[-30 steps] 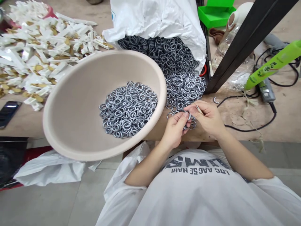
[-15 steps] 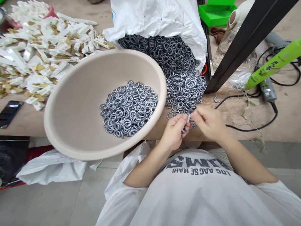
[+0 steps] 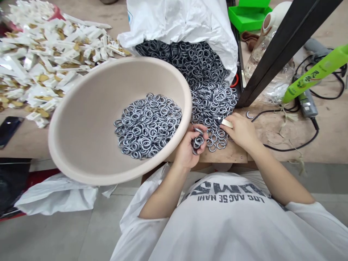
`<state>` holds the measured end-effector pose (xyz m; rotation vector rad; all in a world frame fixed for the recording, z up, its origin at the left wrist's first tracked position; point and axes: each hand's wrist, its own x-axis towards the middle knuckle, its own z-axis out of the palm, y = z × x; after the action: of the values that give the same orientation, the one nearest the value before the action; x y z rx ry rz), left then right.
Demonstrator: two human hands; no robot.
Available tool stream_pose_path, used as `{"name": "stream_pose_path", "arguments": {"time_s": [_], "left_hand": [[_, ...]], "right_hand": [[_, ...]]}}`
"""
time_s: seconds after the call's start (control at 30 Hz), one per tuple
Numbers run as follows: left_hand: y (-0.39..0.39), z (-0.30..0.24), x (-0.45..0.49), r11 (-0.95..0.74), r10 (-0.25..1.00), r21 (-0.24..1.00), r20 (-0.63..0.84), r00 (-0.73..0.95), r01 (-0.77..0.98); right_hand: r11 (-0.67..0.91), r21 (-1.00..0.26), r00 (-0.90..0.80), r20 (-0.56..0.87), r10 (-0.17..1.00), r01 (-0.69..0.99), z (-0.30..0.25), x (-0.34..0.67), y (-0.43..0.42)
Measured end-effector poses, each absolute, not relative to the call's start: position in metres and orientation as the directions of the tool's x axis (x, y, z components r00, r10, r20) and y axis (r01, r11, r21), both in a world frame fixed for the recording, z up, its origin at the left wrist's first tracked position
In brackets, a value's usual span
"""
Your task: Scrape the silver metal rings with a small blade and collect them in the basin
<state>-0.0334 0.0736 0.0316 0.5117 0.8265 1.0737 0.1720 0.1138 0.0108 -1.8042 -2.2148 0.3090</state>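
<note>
Several grey rings (image 3: 198, 141): gripped in curled left hand (image 3: 186, 149), beside the basin (image 3: 81, 105); count hidden by fingers.
Right hand (image 3: 241, 131): pinches pale tool (image 3: 227, 123); rear end concealed.
White bag (image 3: 179, 21): cut off above.

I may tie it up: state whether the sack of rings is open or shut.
Open: the white sack gapes, and grey rings spill from its mouth onto the table.

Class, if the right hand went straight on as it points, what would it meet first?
The right hand would likely meet the loose rings just ahead of its tool; depth is unclear.
</note>
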Motion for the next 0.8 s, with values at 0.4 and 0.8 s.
{"name": "stream_pose_path", "arguments": {"time_s": [0.4, 0.8], "left_hand": [[0.074, 0.02, -0.01, 0.239, 0.968, 0.894, -0.252, 0.017, -0.378], [0.06, 0.026, 0.005, 0.271, 0.962, 0.855, -0.252, 0.103, -0.442]], "right_hand": [[0.188, -0.82, -0.125, 0.143, 0.982, 0.54, 0.014, 0.17, 0.105], [0.33, -0.931, -0.087, 0.32, 0.944, 0.159, 0.025, 0.145, 0.065]]}}
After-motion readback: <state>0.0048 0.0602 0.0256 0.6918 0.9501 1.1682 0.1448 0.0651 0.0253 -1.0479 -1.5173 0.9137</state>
